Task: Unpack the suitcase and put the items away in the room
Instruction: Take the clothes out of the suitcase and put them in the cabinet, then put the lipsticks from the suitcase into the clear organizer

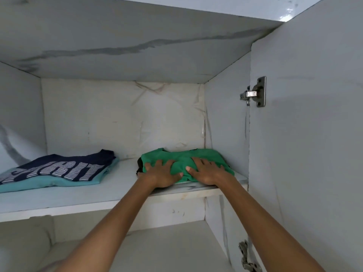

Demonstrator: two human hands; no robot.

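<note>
Here the left hand and the right hand lay flat with fingers spread, pressing on the folded green shirt at the right end of the wardrobe shelf. A navy shirt on a teal one already sat at the left, well apart. The suitcase was out of sight, so I could not tell how much was left.

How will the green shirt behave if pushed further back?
The green shirt is probably floppy: it wrinkles under the left hand and right hand. Pushed, it likely bunches on the shelf rather than sliding whole.
</note>
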